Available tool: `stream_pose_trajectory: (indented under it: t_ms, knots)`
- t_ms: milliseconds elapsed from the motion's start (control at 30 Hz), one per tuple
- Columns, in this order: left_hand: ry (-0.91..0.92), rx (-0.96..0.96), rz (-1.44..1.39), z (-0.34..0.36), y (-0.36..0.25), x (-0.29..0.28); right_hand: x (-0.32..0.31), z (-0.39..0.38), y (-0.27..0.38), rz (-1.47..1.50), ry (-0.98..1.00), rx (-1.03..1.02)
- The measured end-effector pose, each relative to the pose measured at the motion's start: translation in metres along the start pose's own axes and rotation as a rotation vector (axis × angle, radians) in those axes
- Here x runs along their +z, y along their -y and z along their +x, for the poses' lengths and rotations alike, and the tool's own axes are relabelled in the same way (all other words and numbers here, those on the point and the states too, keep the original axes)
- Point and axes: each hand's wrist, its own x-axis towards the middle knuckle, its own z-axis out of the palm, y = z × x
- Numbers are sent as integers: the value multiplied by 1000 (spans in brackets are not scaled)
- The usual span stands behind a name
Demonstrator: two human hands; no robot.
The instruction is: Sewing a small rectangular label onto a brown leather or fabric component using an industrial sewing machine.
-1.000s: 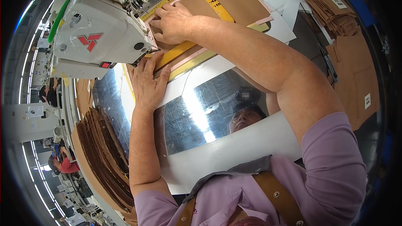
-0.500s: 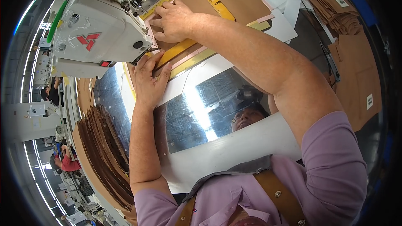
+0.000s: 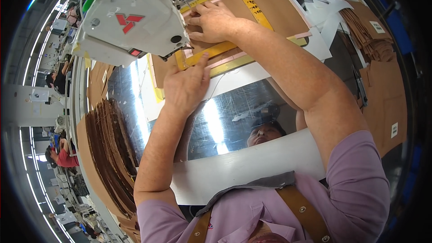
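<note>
Right hand (image 3: 216,21), grip spread, over brown panel (image 3: 240,8); left hand (image 3: 185,86), grip loosely parted, touching yellow frame (image 3: 218,50).

My right arm (image 3: 288,63) is bent at the elbow (image 3: 330,91), with its forearm angled forward and across to the left. My right hand (image 3: 213,21) is palm down — fingers spread, slightly curved, directed left. My left forearm (image 3: 158,157) extends forward. My left hand (image 3: 183,85) is palm down, nearer my body — index finger (image 3: 203,59) pointing forward and rightward.
</note>
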Motion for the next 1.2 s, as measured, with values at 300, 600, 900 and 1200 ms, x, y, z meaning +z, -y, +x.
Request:
stream_pose_trajectory:
  t_ms: [300, 600, 900, 1200]
  knots:
    - [309, -329, -28, 26, -28, -6, 3, -1, -2, 22, -32, 4]
    - [252, -380, -74, 23, -28, -2, -2, 4, -4, -38, 74, 36]
    - [267, -349, -145, 21, -26, -1, 5, 13, -15, 60, 78, 22]
    - [296, -364, -171, 22, -25, -4, 5, 14, -16, 24, 141, 8]
